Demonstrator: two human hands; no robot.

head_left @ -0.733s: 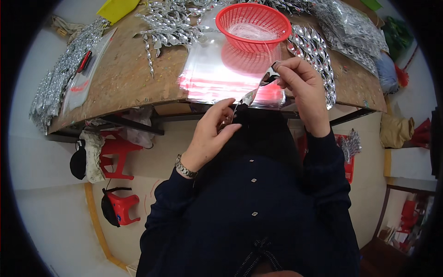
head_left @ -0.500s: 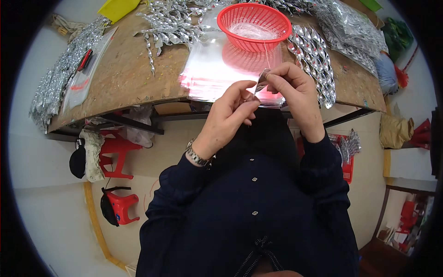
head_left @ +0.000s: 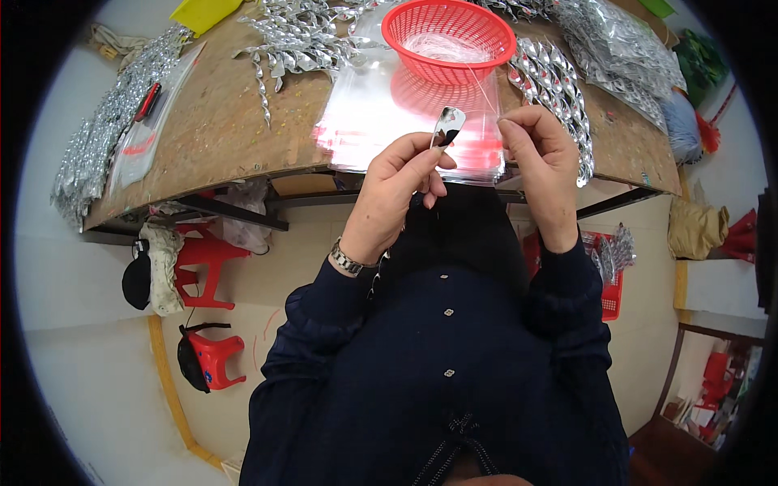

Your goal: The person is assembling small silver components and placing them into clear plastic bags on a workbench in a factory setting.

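My left hand (head_left: pixel 389 185), a metal-banded watch on its wrist, pinches the lower end of a shiny silver foil strip (head_left: pixel 450 123) over the front edge of the table. A hand's width to the right, my right hand (head_left: pixel 548 166) has thumb and forefinger pressed together on a thin clear thread (head_left: pixel 486 95), which runs up to the red plastic basket (head_left: pixel 448 71). Inside the basket lies a tangle of the same fine thread. Whether the thread joins the foil strip cannot be made out. Under both hands sits a stack of clear plastic bags (head_left: pixel 365 121) with red print.
Twisted silver foil strands (head_left: pixel 555 97) lie right of the basket, others (head_left: pixel 296 50) behind left. Silver tinsel (head_left: pixel 101 138) and a red knife (head_left: pixel 148 102) lie on the wooden table's (head_left: pixel 235 121) left. Red stools (head_left: pixel 215 360) stand on the floor.
My right hand has let go of the foil strip and moved right, drawing the thread with it. The strip now stands up from my left hand, its face turned toward me.
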